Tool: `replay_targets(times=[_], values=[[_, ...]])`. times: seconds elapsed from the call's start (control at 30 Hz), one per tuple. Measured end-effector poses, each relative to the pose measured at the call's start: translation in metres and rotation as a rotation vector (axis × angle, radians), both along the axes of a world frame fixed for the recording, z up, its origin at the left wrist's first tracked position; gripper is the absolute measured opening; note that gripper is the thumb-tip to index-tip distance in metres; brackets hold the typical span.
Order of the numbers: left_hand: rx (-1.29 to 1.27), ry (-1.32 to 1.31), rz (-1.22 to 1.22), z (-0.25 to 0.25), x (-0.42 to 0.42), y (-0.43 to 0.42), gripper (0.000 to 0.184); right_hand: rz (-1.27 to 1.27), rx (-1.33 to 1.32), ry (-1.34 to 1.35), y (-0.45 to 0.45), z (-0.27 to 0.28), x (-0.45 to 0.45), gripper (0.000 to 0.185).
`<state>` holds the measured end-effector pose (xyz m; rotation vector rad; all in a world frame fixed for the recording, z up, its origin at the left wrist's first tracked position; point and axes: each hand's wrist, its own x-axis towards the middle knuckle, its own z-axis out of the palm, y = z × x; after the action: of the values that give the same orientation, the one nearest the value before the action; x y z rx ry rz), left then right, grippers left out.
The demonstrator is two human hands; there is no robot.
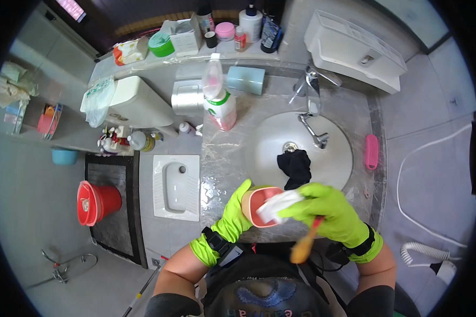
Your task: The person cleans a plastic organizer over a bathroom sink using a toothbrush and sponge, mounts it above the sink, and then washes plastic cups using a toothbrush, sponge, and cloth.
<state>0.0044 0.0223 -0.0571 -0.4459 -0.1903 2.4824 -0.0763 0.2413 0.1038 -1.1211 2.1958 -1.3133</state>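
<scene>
My left hand [234, 214], in a bright green glove, is wrapped round a pink cup [256, 203] at the front edge of the counter. The cup's open mouth faces right. My right hand [320, 208], also gloved in green, is closed on a white cloth [278, 205] at the cup's mouth. A brush with a red handle and a yellowish, blurred head [300, 251] hangs below the right hand, its upper end hidden by the glove. Beyond the hands, a dark wet cloth [295, 166] lies in the white sink [264, 140] beside the drain.
A pump bottle [222, 111] and a light blue container [246, 80] stand behind left on the counter. The faucet [312, 92] rises behind the sink. A pink box [372, 152] lies right of it. A squat toilet [176, 214] and red bucket [108, 201] are at left.
</scene>
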Motion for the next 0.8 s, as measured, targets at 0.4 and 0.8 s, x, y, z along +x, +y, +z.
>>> replay_targets(times=[0.4,0.8], values=[[-0.409,-0.078,-0.057,0.017,-0.004,-0.004,0.071,0.109,0.663,0.343,0.03,0.093,0.007,0.053],[-0.729,0.125,0.272,0.027,-0.013,0.024,0.063,0.243,0.485,0.745,0.012,0.012,-0.024,0.02]])
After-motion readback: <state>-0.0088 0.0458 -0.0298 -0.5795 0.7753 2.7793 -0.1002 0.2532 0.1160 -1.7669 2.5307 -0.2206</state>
